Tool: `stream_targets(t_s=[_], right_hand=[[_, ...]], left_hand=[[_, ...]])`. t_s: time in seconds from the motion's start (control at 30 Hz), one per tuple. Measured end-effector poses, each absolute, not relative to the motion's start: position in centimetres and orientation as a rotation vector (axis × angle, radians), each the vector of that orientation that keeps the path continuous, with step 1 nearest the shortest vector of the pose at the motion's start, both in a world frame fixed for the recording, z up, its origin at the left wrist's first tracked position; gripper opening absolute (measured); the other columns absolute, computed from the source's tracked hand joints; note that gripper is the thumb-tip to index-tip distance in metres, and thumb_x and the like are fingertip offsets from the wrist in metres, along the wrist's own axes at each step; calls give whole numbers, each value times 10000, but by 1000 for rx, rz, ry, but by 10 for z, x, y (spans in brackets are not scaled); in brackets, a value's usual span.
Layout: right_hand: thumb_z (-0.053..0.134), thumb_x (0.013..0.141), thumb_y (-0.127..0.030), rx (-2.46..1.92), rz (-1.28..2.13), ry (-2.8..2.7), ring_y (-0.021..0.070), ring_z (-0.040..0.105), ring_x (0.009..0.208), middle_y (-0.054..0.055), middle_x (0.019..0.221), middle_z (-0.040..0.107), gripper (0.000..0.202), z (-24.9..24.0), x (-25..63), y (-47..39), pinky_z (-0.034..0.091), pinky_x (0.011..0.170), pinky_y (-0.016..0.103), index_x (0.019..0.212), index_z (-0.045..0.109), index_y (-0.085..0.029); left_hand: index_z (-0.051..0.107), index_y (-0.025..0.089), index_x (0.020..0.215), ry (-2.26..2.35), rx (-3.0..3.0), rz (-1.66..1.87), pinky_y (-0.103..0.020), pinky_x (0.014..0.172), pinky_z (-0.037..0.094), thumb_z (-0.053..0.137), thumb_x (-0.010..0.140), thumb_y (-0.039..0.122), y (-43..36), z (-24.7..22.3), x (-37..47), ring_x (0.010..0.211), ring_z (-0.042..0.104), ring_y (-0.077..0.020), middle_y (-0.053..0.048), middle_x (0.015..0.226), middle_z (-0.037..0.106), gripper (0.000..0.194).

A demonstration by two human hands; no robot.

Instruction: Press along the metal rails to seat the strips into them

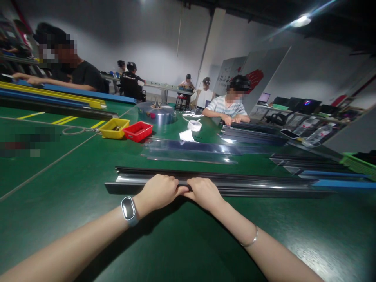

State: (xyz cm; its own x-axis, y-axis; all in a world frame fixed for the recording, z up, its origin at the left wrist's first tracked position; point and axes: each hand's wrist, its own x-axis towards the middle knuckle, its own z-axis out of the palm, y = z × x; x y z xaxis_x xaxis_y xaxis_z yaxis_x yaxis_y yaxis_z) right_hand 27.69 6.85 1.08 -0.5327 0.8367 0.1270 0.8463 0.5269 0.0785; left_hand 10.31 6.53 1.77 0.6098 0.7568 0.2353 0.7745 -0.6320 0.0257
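A long black channel-shaped profile (258, 183) lies across the green table (188, 243) in front of me, with a shiny clear strip along its inside. My left hand (160, 190) is closed over the profile's near edge, left of its middle, thumb pointing right. Beside it my right hand (205, 192) grips the same edge, and the two thumbs nearly meet. The fingertips of both hands are hidden inside the channel. Just beyond the profile, clear plastic strips (190, 149) lie flat.
A yellow bin (114, 128) and a red bin (138, 131) stand behind left, near a roll of clear strip (155, 112) and a tape roll (194, 125). Black and blue profiles (340, 183) lie at right. Co-workers (227, 103) sit across the table and at far left.
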Motion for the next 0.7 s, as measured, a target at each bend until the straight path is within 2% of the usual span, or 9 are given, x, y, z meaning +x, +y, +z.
stream_targets(t_s=[0.3,0.5,0.7], right_hand=[[323,716,-712,-1625,-170,-2545,189,594,690,50,721,641,585,25,282,66,370,585,258,674,595,-195],[298,718,-720,-1667,-138,-2584,210,609,706,75,720,651,625,21,282,69,402,618,282,697,635,-193],[304,735,-699,-1614,-171,-2612,219,612,720,95,747,655,623,18,283,70,418,650,297,738,644,-177]], left_hand=[[642,139,712,-1202,-2799,-248,-314,612,415,181,873,471,72,22,96,671,599,-211,-122,697,634,590],[647,124,715,-1262,-2809,-277,-308,654,417,208,872,450,72,25,95,673,597,-193,-128,718,641,569],[641,142,718,-1228,-2782,-257,-332,621,417,184,877,436,70,25,96,655,595,-214,-113,720,647,566]])
